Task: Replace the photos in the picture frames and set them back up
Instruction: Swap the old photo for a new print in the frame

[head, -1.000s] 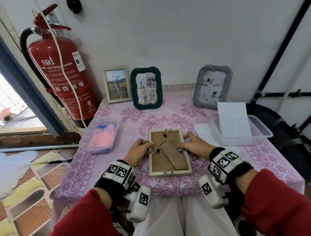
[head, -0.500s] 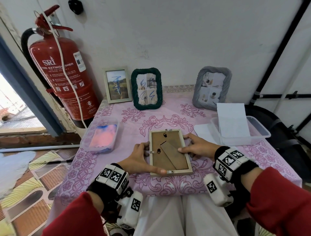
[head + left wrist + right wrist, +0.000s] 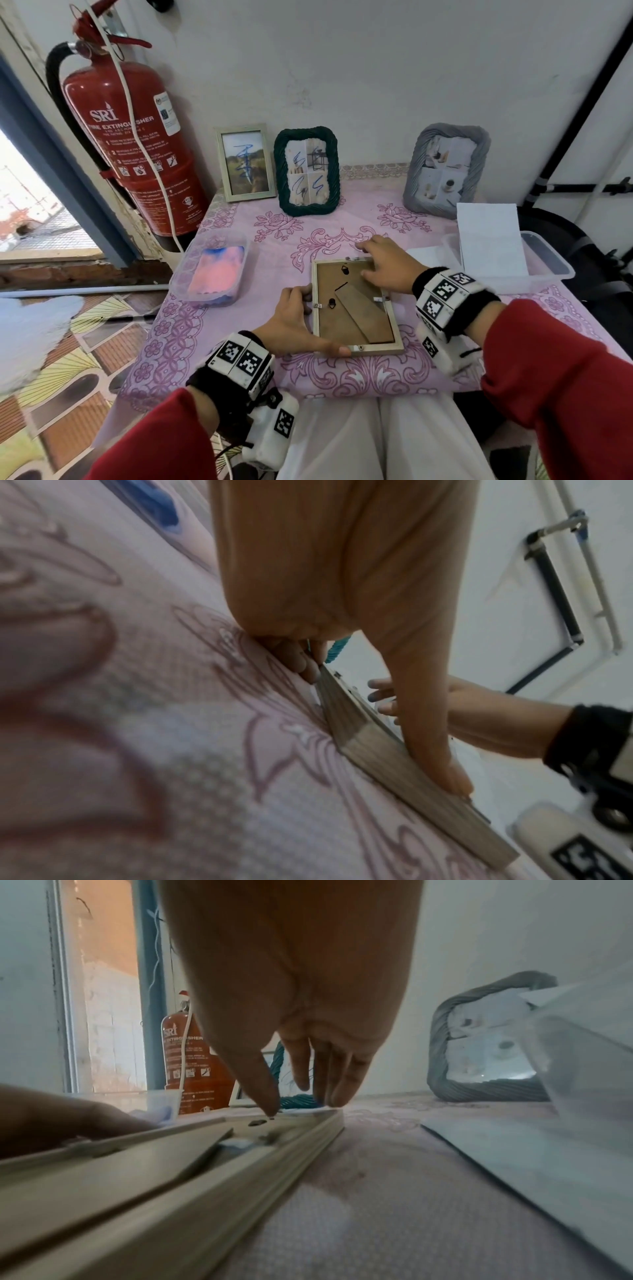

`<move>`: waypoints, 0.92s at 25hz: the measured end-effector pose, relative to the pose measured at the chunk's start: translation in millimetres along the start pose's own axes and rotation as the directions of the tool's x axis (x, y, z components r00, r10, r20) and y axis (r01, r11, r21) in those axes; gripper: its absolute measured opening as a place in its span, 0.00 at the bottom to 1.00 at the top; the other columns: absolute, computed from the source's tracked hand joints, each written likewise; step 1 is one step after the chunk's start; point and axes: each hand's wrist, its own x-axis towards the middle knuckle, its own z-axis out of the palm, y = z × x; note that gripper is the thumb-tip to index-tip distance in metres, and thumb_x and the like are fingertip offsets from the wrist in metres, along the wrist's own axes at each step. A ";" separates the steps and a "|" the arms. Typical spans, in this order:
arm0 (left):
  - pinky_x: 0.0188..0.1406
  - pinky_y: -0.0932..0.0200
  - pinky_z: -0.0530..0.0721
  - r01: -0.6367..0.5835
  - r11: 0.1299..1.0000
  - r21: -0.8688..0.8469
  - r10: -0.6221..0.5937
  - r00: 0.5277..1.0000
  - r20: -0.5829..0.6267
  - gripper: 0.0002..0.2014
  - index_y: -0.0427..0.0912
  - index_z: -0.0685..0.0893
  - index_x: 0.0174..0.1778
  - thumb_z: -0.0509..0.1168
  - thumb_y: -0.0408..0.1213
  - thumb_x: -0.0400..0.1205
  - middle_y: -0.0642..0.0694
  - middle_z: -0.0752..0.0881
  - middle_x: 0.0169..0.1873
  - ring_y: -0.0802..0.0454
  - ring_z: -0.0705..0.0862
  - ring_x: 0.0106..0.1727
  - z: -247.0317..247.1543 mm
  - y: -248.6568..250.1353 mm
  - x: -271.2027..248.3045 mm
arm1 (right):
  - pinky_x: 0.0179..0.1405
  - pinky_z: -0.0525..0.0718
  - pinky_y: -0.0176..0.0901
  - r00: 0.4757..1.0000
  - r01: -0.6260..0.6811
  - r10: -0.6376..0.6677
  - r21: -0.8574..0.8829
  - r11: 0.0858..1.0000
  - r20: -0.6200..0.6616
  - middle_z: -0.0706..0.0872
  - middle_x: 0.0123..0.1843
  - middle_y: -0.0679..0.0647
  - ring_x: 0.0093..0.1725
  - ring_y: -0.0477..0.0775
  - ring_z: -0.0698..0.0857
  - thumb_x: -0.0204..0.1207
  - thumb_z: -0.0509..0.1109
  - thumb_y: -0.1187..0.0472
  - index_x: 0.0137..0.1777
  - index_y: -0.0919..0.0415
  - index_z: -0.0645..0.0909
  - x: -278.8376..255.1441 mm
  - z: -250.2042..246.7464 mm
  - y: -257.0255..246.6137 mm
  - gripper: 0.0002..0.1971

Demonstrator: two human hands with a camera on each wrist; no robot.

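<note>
A light wooden picture frame (image 3: 342,318) lies face down near the table's front edge, its brown backboard and folded stand facing up. My left hand (image 3: 294,322) grips its near left corner, with the thumb along the front edge and the fingers curled at the left edge; the left wrist view shows that thumb on the frame (image 3: 377,756). My right hand (image 3: 380,263) rests on the far right corner with its fingers straight, the thumb on the backboard. The right wrist view shows these fingertips (image 3: 335,1096) on the frame's far edge (image 3: 171,1177).
Three frames stand against the wall: a pale one (image 3: 245,162), a green rope one (image 3: 306,171) and a grey one (image 3: 445,169). A clear tub (image 3: 548,263) with white sheets stands at the right, a tub with a pink-blue print (image 3: 214,270) at the left. A fire extinguisher (image 3: 133,137) hangs left of the table.
My left hand slid from the left side clip to the near left corner, thumb now along the front edge. My right hand moved from the right edge up to the far right corner.
</note>
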 end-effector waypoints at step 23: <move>0.72 0.54 0.74 0.061 0.998 0.034 -0.062 0.997 0.046 0.52 0.48 0.63 0.65 0.82 0.60 0.50 0.52 0.64 0.60 0.55 0.70 0.67 -5.2 9.1 11.7 | 0.52 0.76 0.44 0.997 0.073 -0.069 -0.143 0.987 0.027 0.83 0.56 0.62 0.59 0.62 0.80 0.70 0.65 0.67 0.61 0.63 0.82 -2.4 -2.0 -0.6 0.18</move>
